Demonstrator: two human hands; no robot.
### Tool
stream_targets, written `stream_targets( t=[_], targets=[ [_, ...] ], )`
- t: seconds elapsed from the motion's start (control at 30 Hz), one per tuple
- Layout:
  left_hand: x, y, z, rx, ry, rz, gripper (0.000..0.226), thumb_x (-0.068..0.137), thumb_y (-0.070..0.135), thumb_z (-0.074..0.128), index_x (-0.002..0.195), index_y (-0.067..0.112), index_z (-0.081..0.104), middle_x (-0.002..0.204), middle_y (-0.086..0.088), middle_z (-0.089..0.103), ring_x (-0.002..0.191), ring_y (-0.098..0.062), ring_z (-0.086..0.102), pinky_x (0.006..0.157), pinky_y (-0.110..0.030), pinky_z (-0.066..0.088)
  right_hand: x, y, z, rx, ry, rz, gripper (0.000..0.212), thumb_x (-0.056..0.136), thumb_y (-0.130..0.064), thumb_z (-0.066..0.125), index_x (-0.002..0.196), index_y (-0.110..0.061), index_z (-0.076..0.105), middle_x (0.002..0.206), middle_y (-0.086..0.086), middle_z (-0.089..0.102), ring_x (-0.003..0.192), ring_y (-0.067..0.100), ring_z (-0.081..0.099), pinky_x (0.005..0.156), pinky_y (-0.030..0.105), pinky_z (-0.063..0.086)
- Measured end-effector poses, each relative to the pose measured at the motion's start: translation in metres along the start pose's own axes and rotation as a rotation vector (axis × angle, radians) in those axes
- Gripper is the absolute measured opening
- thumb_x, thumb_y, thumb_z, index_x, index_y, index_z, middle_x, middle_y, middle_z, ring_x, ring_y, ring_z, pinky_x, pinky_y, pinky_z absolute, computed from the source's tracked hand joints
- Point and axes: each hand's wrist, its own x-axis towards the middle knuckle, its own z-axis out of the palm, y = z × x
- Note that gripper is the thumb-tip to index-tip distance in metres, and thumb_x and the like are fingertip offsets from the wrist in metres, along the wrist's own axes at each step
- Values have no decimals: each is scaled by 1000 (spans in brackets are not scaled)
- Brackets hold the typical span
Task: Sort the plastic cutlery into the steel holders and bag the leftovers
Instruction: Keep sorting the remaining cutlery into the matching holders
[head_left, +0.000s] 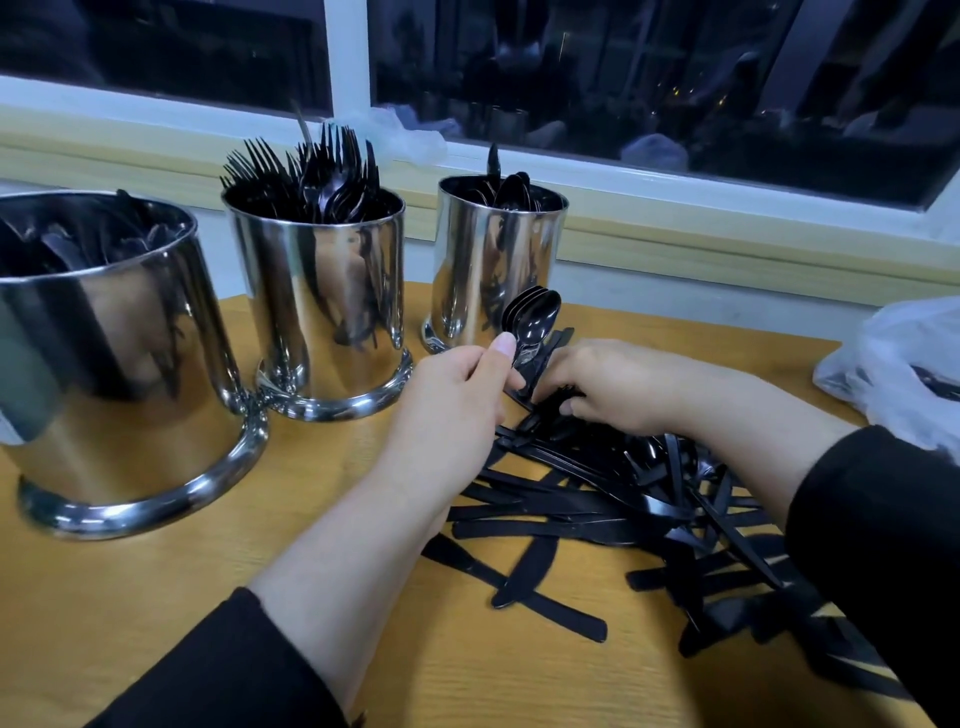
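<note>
Broadly, a wooden bench (156, 597) carries three steel holders: the left holder (119, 374) with dark pieces, the middle holder (324, 306) full of forks, the right holder (493, 260) with spoons. A loose cutlery pile (623, 509) lies at right, beside a plastic bag (904, 364). The left hand (457, 395) pinches a stack of spoons (532, 317) upright. The right hand (618, 384) curls its fingers (569, 402) round pieces in the pile.
</note>
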Motion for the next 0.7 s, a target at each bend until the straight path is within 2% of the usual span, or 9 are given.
stream_targets(
  t=[0.13,0.27,0.43,0.57,0.63,0.7],
  targets=[
    [0,0,-1,7,-8,3,44,105,51,47,87,18,69,49,11,41,40,-6,32,47,-25,28,-6,-1,7,-2,28,-6,39,99,-15,53,132,-34,62,133,-8,54,128,20,46,109,43,39],
    [-1,-1,-1,13,-9,3,44,105,51,46,88,18,69,51,11,42,40,-5,33,46,-23,28,-14,1,13,24,105,-26,27,101,-23,56,123,-37,65,111,-17,48,119,16,45,105,43,40],
    [0,-1,-1,-59,1,-52,46,105,53,46,91,16,70,54,8,40,42,-8,29,45,-25,24,-37,-4,16,235,372,-26,25,100,-22,60,122,-31,68,111,-22,59,108,5,48,99,27,39],
    [-3,0,0,-174,-34,-137,43,102,56,51,99,16,68,57,8,36,48,-10,23,48,-29,19,-63,-20,21,516,550,24,22,99,-26,63,117,-36,71,105,-22,65,99,0,56,83,17,41],
    [-3,-1,2,-212,-64,-175,40,102,52,55,104,15,67,57,8,34,47,-9,22,46,-26,18,-76,-30,26,597,648,-20,24,97,-17,65,114,-33,73,106,-19,68,99,3,61,83,13,43],
    [-4,-2,4,-261,-95,-216,37,103,47,55,104,11,65,59,7,33,46,-9,22,43,-23,18,-86,-36,31,576,726,-108,30,95,-4,64,113,-26,75,111,-18,68,106,2,63,89,10,43]
  ],
)
